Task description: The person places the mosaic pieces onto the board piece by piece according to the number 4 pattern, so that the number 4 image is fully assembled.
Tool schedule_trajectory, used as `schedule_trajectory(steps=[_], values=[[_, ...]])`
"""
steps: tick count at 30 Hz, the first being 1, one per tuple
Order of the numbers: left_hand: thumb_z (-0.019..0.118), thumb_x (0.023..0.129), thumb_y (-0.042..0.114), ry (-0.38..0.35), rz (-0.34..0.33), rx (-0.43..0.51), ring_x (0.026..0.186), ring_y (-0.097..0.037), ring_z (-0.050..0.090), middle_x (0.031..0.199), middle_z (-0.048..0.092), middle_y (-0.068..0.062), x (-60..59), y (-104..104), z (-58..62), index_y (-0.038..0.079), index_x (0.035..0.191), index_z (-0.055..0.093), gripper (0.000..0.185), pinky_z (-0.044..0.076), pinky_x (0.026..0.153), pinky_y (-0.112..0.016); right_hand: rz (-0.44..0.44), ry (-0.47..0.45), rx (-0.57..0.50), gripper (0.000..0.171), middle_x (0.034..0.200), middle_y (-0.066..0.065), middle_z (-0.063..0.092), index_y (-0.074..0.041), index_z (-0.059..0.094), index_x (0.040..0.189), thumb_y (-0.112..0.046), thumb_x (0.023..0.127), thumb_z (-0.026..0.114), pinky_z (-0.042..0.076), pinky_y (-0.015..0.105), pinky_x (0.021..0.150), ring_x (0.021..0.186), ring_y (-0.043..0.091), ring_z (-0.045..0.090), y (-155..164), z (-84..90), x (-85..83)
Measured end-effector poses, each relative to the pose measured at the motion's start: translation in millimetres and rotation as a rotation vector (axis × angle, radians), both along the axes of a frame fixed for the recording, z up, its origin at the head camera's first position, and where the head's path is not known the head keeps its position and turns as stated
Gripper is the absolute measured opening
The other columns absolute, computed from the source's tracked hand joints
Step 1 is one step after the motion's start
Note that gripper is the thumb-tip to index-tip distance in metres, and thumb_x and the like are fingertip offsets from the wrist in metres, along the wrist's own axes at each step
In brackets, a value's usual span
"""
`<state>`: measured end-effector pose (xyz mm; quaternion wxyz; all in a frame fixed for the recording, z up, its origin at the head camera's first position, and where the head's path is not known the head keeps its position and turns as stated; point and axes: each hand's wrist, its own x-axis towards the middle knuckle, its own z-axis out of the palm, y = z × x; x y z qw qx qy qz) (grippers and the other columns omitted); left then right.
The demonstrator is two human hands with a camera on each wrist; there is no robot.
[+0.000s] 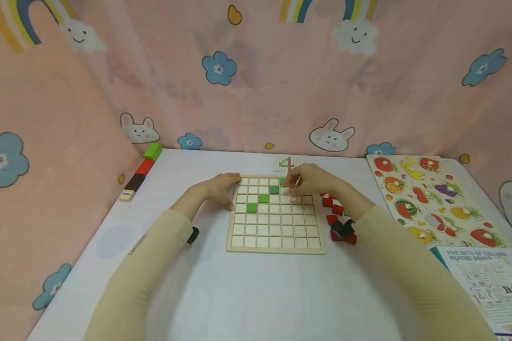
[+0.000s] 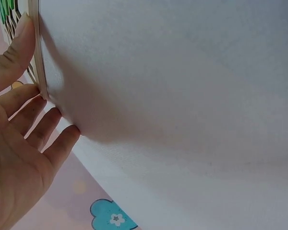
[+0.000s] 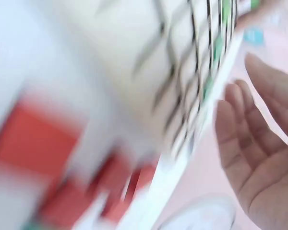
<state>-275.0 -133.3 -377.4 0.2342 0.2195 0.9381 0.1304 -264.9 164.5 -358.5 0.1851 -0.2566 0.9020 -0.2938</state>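
- Left hand (image 1: 220, 189) is resting, fingers apart, against the gridded board (image 1: 269, 229), left edge; board is lying mid-counter (image 1: 256, 293).
- Right hand (image 1: 310, 179) is hovering, blocking far-right corner; can't tell if clamped on anything.
- Red tiles (image 1: 337, 209) are lying beside board's right.

Head view: board (image 1: 276, 250) partly hidden under right hand's (image 1: 310, 180) fingers. Right wrist view: red tiles (image 3: 37, 136) left of fingers blurred.
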Motion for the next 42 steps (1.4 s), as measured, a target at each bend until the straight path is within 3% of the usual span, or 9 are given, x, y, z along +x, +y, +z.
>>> schedule_trajectory(steps=[8,15,21,34,38,42], values=[[0.083,0.078,0.016,-0.004,-0.001,-0.001,0.154,-0.040,0.017,0.167,0.018,-0.012,-0.5,0.1,1.0,0.005,0.156,0.026,0.097,0.020,0.127,-0.051,-0.084,-0.149,0.156,0.032,0.104,0.012,0.065,-0.007,0.068,0.113,-0.016,0.083,0.076,0.056,0.028,0.077,0.094,0.022,0.059,90.4,-0.5,-7.8],[0.083,0.077,0.016,-0.003,0.002,0.004,0.154,-0.040,0.018,0.167,0.019,-0.012,-0.6,0.4,-0.3,0.004,0.155,0.027,0.097,0.021,0.127,-0.051,-0.043,-0.290,0.252,0.033,0.099,0.008,0.061,-0.009,0.067,0.106,-0.022,0.079,0.082,0.051,0.027,0.076,0.095,0.020,0.053,122.8,-3.1,1.7],[0.083,0.078,0.016,-0.001,0.001,-0.002,0.154,-0.040,0.018,0.167,0.019,-0.013,-0.4,0.4,-0.3,0.004,0.156,0.027,0.097,0.021,0.127,-0.052,-0.011,-0.305,0.265,0.029,0.087,0.004,0.057,-0.010,0.067,0.095,-0.022,0.075,0.085,0.046,0.027,0.070,0.086,0.019,0.052,127.6,-8.9,4.8],[0.083,0.078,0.016,-0.002,0.007,-0.008,0.154,-0.039,0.017,0.167,0.019,-0.012,0.4,1.8,0.8,0.005,0.156,0.026,0.097,0.021,0.127,-0.051,-0.056,-0.189,0.263,0.018,0.083,0.002,0.060,-0.008,0.063,0.086,-0.016,0.079,0.078,0.047,0.027,0.070,0.081,0.017,0.054,123.9,-6.2,4.5],[0.083,0.078,0.016,-0.001,0.007,-0.010,0.154,-0.039,0.017,0.167,0.018,-0.012,1.0,1.5,0.8,0.005,0.156,0.026,0.097,0.021,0.127,-0.051,-0.106,-0.177,0.133,0.018,0.080,0.003,0.059,-0.006,0.063,0.090,-0.018,0.082,0.075,0.051,0.029,0.069,0.076,0.018,0.056,112.1,-2.7,1.1],[0.082,0.079,0.016,0.001,0.002,-0.008,0.154,-0.039,0.017,0.167,0.018,-0.012,1.4,2.0,0.9,0.005,0.156,0.026,0.096,0.021,0.127,-0.051,-0.146,-0.133,-0.043,0.020,0.083,0.005,0.059,-0.007,0.066,0.099,-0.021,0.086,0.073,0.052,0.030,0.070,0.079,0.018,0.056,80.6,-6.2,2.7]])
